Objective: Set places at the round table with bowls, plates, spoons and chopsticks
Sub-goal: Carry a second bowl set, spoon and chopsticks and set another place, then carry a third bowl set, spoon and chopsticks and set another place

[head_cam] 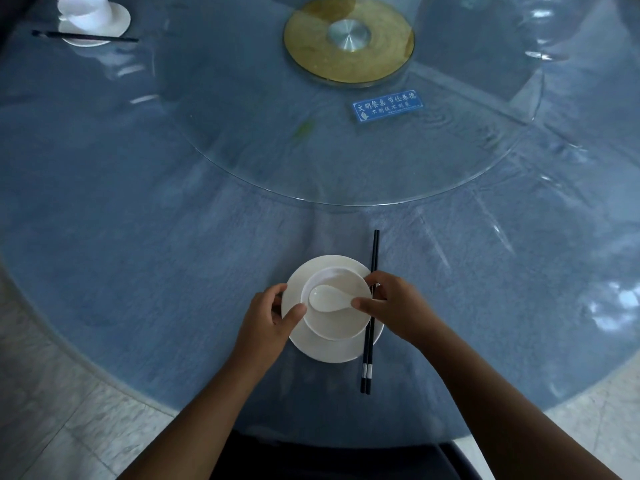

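Place setting at the near edge of the surface.
Spoon in bowl on plate; chopsticks cross the plate's right rim. Left grip curls round the plate's left edge; right grip pinches the spoon's handle.

My place setting at the near edge of the round table.
White bowl upright on a white plate, which my left hand grips. A white spoon lies inside, scoop left, handle pinched by my right hand. Paired black chopsticks cross the plate's right rim.
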